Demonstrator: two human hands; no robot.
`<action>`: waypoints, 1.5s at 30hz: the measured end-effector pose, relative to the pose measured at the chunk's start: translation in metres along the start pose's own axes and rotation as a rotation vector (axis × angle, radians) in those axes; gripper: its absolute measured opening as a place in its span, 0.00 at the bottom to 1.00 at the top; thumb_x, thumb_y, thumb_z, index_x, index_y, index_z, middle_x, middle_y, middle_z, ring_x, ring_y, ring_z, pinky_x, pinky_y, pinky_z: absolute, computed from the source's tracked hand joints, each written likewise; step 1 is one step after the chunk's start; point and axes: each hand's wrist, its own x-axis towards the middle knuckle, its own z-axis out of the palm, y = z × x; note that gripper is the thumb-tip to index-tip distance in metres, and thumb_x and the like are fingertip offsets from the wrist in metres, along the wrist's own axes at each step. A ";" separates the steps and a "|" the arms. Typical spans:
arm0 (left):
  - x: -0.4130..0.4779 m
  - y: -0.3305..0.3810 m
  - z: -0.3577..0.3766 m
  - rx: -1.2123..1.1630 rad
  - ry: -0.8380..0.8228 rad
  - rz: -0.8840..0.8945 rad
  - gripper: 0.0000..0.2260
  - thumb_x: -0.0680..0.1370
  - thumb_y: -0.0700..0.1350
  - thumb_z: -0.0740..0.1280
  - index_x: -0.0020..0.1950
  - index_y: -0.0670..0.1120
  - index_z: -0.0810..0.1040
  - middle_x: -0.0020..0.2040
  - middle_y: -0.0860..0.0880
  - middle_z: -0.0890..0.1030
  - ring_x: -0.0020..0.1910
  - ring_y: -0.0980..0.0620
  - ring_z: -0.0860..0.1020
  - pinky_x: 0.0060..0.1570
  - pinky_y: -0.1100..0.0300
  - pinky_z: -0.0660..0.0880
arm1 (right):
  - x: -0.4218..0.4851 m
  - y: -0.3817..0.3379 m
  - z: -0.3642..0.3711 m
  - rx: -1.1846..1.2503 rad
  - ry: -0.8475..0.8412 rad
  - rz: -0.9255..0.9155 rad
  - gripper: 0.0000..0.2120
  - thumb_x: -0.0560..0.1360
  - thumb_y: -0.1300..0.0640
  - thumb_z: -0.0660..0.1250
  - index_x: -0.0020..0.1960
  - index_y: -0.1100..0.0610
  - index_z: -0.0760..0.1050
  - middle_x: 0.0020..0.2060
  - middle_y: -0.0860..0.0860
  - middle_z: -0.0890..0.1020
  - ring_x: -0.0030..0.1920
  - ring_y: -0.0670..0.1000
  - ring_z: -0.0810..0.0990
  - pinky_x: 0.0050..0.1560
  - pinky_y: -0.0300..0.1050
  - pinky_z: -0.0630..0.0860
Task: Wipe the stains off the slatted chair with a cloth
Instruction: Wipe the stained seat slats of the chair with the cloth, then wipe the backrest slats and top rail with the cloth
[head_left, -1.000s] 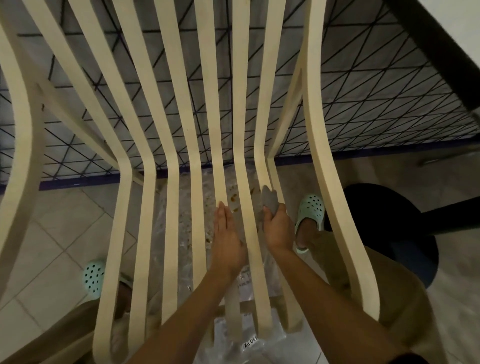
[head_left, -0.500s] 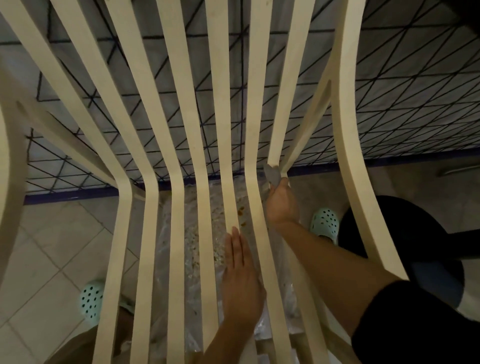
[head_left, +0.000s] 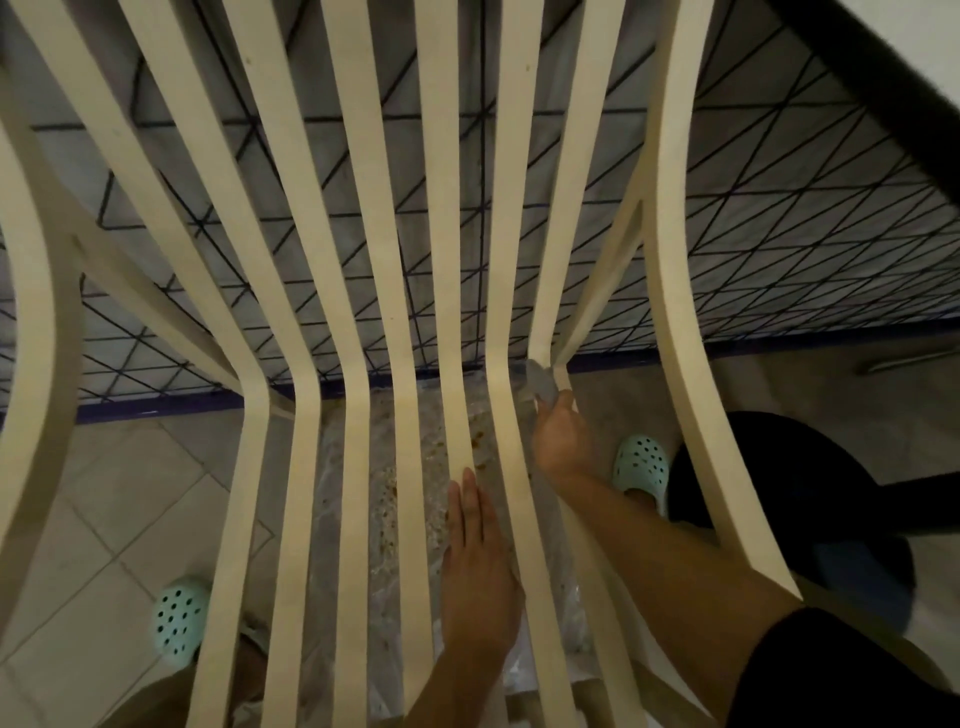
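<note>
The cream slatted chair (head_left: 358, 291) fills the view, its slats bending from backrest to seat. My right hand (head_left: 558, 439) grips a small grey cloth (head_left: 540, 382) and holds it against the bend of a right-hand slat, where seat meets backrest. My left hand (head_left: 480, 566) lies flat with straight fingers on a middle seat slat, nearer me. Brown stains (head_left: 478, 431) speckle the area seen between the slats, just ahead of my left fingertips.
A clear plastic sheet (head_left: 384, 499) with brown specks lies on the tiled floor (head_left: 104, 493) under the seat. My mint clogs (head_left: 641, 462) (head_left: 179, 621) stand either side. A wall with black diagonal lines (head_left: 779, 234) rises behind. A dark round object (head_left: 779, 499) sits right.
My right hand has slid the cloth away from me up the slat to the seat's bend. My left hand has stayed flat on its slat, now well behind the right.
</note>
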 end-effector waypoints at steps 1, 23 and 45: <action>0.001 0.000 -0.001 -0.012 0.004 0.001 0.39 0.75 0.35 0.59 0.79 0.43 0.37 0.77 0.50 0.29 0.74 0.50 0.25 0.55 0.59 0.77 | -0.007 0.003 -0.001 0.010 -0.008 0.023 0.16 0.84 0.51 0.52 0.63 0.61 0.67 0.50 0.60 0.81 0.49 0.60 0.81 0.49 0.54 0.78; -0.049 -0.016 -0.041 0.079 -0.314 0.198 0.39 0.79 0.48 0.66 0.80 0.44 0.43 0.79 0.48 0.36 0.78 0.48 0.39 0.76 0.52 0.54 | -0.209 0.113 -0.025 0.124 -0.078 0.138 0.07 0.82 0.50 0.55 0.57 0.52 0.66 0.49 0.54 0.80 0.44 0.53 0.77 0.46 0.44 0.73; -0.070 -0.087 -0.260 -0.503 0.154 0.056 0.12 0.79 0.36 0.62 0.52 0.50 0.82 0.40 0.55 0.85 0.41 0.61 0.82 0.50 0.63 0.77 | -0.224 -0.047 -0.117 0.516 -0.341 -0.449 0.15 0.78 0.46 0.65 0.63 0.45 0.71 0.56 0.42 0.79 0.55 0.42 0.78 0.57 0.42 0.76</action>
